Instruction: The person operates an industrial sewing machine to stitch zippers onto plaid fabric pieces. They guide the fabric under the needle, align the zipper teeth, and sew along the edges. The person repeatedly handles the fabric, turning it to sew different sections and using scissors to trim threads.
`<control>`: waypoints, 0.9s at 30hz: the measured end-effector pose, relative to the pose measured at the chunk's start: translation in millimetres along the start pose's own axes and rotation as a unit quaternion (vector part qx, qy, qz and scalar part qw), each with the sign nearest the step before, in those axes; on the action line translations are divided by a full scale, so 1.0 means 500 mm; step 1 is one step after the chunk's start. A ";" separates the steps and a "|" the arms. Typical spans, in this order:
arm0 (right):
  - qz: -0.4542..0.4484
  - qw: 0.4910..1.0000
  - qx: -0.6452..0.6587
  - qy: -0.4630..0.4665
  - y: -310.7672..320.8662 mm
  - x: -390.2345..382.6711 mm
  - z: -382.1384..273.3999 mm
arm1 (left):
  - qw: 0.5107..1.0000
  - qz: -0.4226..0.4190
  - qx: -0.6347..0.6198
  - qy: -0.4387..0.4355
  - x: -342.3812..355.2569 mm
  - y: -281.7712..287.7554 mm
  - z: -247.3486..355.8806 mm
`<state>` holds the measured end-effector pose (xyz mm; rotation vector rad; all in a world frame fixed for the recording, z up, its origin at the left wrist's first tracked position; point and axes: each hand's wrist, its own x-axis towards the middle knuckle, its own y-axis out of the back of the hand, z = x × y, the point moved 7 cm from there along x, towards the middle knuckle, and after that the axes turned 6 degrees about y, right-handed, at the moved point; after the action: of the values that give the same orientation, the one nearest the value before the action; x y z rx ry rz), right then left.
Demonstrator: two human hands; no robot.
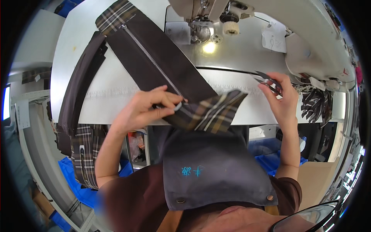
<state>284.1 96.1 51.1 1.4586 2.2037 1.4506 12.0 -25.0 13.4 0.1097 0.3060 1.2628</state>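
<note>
A dark brown fabric strip (162, 62) with a silver zipper lies diagonally on the white table (92, 104); it has plaid ends, the lower one (218, 114) lifted near the table's front edge. My left hand (148, 108) is closed on that lower end beside the zipper. My right hand (282, 98), to the right above the table, grips small dark scissors (266, 79) with the blades pointing up and left.
A sewing machine (309, 38) spans the top right. Stacked dark strips (81, 83) lie at left, with plaid pieces (83, 162) hanging below. Cut scraps (317, 106) bunch at the right edge. Blue bins (71, 181) stand under the table.
</note>
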 end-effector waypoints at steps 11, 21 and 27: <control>-0.102 0.923 -0.091 0.360 -0.170 0.053 -0.184 | 0.997 0.042 -0.054 -0.019 -0.020 -0.025 -0.006; -0.064 0.940 -0.115 0.315 -0.197 0.098 -0.113 | 0.994 -0.007 -0.110 -0.021 -0.026 -0.034 0.000; -0.017 0.948 -0.191 0.254 -0.142 0.141 -0.097 | 0.914 0.326 -0.224 -0.093 -0.105 0.042 -0.036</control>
<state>174.4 114.0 49.2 0.9938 1.9938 2.2854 -26.5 -69.9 10.2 -0.0715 -0.2179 1.9410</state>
